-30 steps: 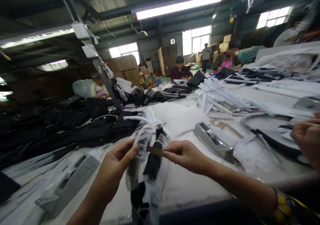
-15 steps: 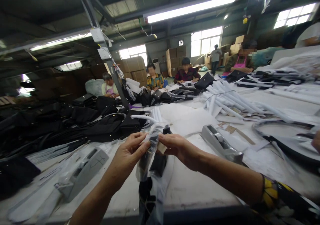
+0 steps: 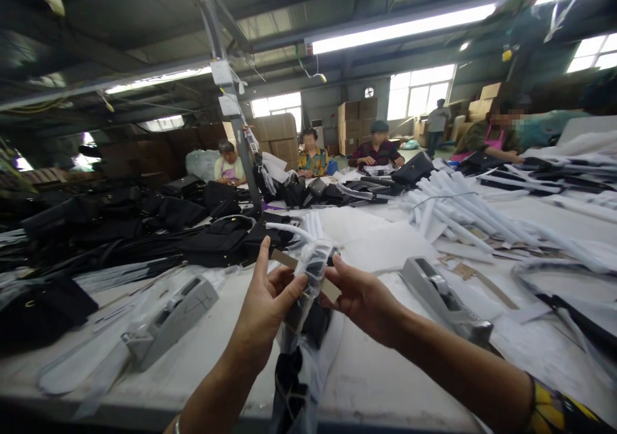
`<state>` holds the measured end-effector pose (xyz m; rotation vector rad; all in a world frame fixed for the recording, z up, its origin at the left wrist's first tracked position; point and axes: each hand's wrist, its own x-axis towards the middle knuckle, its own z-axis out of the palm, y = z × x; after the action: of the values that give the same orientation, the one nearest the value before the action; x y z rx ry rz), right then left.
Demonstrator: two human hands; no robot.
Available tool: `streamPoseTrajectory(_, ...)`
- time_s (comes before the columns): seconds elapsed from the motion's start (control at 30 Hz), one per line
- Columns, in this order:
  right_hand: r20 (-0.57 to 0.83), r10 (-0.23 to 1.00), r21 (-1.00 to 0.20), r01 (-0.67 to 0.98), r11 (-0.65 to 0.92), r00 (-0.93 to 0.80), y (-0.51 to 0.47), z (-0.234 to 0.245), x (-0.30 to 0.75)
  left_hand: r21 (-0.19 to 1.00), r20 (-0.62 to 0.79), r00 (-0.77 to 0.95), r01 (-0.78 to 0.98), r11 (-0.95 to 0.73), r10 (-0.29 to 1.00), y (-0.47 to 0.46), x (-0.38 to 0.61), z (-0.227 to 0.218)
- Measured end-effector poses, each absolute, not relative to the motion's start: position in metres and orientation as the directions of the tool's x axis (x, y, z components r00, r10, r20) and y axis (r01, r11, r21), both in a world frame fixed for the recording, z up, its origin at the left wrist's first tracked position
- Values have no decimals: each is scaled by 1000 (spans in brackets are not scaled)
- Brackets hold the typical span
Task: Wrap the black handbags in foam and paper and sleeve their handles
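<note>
A black strap in clear plastic wrap [image 3: 314, 263] is held up between my hands, its lower length hanging down over the table's front edge. A brown cardboard strip [image 3: 285, 258] passes behind it and sticks out on both sides. My left hand [image 3: 267, 296] presses its thumb on the wrapped strap, index finger raised and the other fingers curled behind. On the right side, my right hand [image 3: 361, 296] closes thumb and fingers around the cardboard's end beside the strap. White foam tubes [image 3: 313, 225] lie just beyond my hands.
Grey tape dispensers stand left [image 3: 173, 321] and right [image 3: 446, 302] on the white table [image 3: 385, 370]. Black bags [image 3: 212, 241] are heaped at left. A bundle of white tubes [image 3: 453, 209] lies at back right. Several people sit across the table; a metal post [image 3: 241, 138] rises there.
My left index finger has lifted and straightened. The cardboard strip now shows on both sides of the wrapped strap. The view has turned slightly left.
</note>
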<state>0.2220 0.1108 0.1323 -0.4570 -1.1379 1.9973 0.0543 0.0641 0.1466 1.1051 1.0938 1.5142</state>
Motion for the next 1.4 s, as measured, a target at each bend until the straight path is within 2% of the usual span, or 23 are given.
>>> streamPoseTrajectory(0.1, 118, 724, -790, -506, -347, -680, 105, 126, 224, 971, 163, -173, -144, -189, 971, 63, 54, 147)
streamPoseTrajectory(0.2, 207, 736, -843, -500, -200, -644, 99, 121, 220, 971, 200, -168, -98, -218, 965, 61, 53, 145)
streamPoseTrajectory(0.3, 269, 816, -879, -476, -8, -512, 96, 116, 209, 966, 257, -149, 3, -260, 955, 61, 54, 142)
streamPoseTrajectory(0.47, 305, 893, -895, -420, 150, -330, 96, 111, 194, 918, 376, -230, 224, -327, 898, 58, 62, 139)
streamPoseTrajectory(0.57, 313, 904, -896, -406, 180, -291, 96, 110, 191, 880, 425, -256, 340, -330, 868, 53, 65, 141)
streamPoseTrajectory(0.7, 316, 915, -889, -416, 193, -249, 94, 112, 188, 853, 452, -218, 388, -349, 865, 44, 64, 151)
streamPoseTrajectory(0.8, 306, 923, -890, -413, 191, -232, 90, 113, 185, 837, 459, -256, 446, -318, 851, 42, 61, 154)
streamPoseTrajectory(0.87, 304, 925, -889, -416, 190, -227, 88, 111, 183, 779, 516, -271, 544, -313, 813, 43, 59, 152)
streamPoseTrajectory(1.03, 301, 929, -905, -373, 206, -217, 87, 107, 179, 521, 720, -205, 791, -320, 663, 39, 64, 145)
streamPoseTrajectory(1.13, 315, 927, -901, -372, 224, -204, 90, 106, 177, 392, 734, -136, 885, -251, 666, 36, 72, 143)
streamPoseTrajectory(1.27, 312, 928, -898, -383, 217, -203, 93, 104, 177, 241, 743, -19, 940, -241, 669, 33, 81, 135)
streamPoseTrajectory(1.33, 310, 919, -890, -415, 190, -243, 93, 102, 179, 206, 742, 9, 948, -241, 671, 33, 81, 130)
streamPoseTrajectory(1.4, 328, 901, -874, -454, 175, -285, 93, 101, 182, 223, 731, 2, 944, -242, 682, 33, 81, 125)
